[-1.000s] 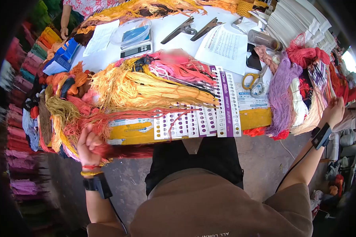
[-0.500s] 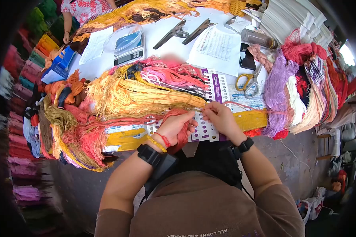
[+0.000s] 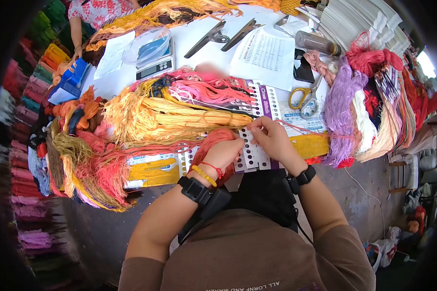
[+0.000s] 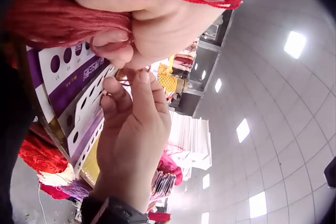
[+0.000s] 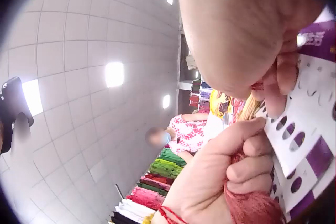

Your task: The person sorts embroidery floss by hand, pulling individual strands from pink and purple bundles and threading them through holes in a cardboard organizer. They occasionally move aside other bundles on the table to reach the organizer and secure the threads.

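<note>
A hank of coral-red embroidery thread [image 3: 210, 145] hangs from my left hand [image 3: 224, 153], whose fingers curl round it at the table's front edge. In the left wrist view the thread [image 4: 68, 16] bunches behind the curled fingers. Close to the left fingertips, my right hand [image 3: 276, 141] pinches a thin red strand between thumb and forefinger. Under both hands lie white-and-purple punched thread cards [image 3: 250, 159] with rows of round holes. In the right wrist view the cards [image 5: 294, 134] show beside the fingers, and the right fingertips partly hide the strand.
Yellow-orange skeins [image 3: 179, 114] and pink ones [image 3: 213, 89] lie just beyond the hands. Scissors [image 3: 308, 102], a phone [image 3: 303, 72], printed sheets [image 3: 262, 58], large clips [image 3: 206, 39] and a scale [image 3: 155, 68] lie behind. Lilac thread [image 3: 342, 102] hangs at right. Another person [image 3: 99, 17] stands opposite.
From far apart at left and right, both hands have come together over the cards, the left bringing the red hank along. In the last half second they shift only slightly.
</note>
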Motion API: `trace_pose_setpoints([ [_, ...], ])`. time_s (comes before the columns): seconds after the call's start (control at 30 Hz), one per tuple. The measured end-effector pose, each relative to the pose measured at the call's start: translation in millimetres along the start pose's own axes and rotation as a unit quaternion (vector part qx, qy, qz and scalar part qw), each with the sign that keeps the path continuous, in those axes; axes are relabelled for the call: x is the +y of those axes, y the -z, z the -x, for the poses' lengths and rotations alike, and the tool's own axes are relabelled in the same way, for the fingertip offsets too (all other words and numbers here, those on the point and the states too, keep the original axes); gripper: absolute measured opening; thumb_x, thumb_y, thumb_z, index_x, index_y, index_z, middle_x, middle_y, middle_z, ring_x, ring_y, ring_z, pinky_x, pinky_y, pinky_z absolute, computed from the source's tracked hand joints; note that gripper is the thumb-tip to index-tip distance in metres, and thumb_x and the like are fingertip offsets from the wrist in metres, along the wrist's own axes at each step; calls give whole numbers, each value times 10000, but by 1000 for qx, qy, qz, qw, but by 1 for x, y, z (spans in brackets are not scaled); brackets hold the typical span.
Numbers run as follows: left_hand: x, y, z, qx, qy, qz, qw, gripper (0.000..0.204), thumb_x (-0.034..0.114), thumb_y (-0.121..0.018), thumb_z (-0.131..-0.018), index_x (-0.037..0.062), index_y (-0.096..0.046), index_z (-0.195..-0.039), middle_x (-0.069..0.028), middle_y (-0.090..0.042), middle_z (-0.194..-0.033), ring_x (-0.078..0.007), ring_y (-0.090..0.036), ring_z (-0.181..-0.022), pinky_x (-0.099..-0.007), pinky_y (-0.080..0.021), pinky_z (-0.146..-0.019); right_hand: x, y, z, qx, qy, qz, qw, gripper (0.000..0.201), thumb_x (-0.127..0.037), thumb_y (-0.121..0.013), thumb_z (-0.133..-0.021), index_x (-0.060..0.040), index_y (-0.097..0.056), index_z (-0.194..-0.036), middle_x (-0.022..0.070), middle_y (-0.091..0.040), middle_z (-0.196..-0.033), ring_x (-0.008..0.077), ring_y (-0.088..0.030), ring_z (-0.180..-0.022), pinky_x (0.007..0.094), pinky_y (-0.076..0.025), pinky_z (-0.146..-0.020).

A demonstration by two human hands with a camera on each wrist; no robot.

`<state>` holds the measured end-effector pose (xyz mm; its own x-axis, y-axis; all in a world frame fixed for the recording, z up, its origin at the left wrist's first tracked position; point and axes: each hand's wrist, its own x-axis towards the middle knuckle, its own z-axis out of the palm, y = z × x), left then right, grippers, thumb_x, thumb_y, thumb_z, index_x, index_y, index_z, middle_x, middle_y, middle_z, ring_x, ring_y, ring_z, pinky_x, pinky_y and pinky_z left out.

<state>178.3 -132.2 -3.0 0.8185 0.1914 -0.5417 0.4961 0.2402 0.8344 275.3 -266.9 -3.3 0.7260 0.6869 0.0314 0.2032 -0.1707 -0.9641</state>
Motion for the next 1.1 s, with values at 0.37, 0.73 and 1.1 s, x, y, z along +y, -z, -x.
trace_pose_setpoints([
  [0.37, 10, -5, 13, 8, -24, 73, 997, 184, 179, -503, -823, 33, -587, -898, -31, -573, -734, -97, -498, -623, -222, -380, -549, -17, -3, 3, -13, 84, 217, 972, 115, -123, -528, -794, -16, -547, -832, 167, -587, -754, 333, -574, -674, 389, -456, -591],
  [0.73, -17, 3, -12, -5, -71, -188, 980, 380, 305, -295, -898, 26, -549, -947, -80, -606, -808, -204, -558, -704, -302, -419, -675, -14, -12, 1, -14, 99, 346, 933, 139, -155, -505, -806, -25, -534, -845, 175, -587, -788, 351, -578, -703, 437, -458, -613],
  [1.1, 1, 26, 12, -5, -98, 25, 995, 164, 182, -530, -850, 59, -603, -929, 31, -544, -691, -40, -468, -598, -177, -342, -515, -8, -8, 9, -28, -11, 300, 954, 135, -158, -541, -787, -46, -540, -862, 150, -603, -817, 332, -582, -766, 414, -454, -654],
])
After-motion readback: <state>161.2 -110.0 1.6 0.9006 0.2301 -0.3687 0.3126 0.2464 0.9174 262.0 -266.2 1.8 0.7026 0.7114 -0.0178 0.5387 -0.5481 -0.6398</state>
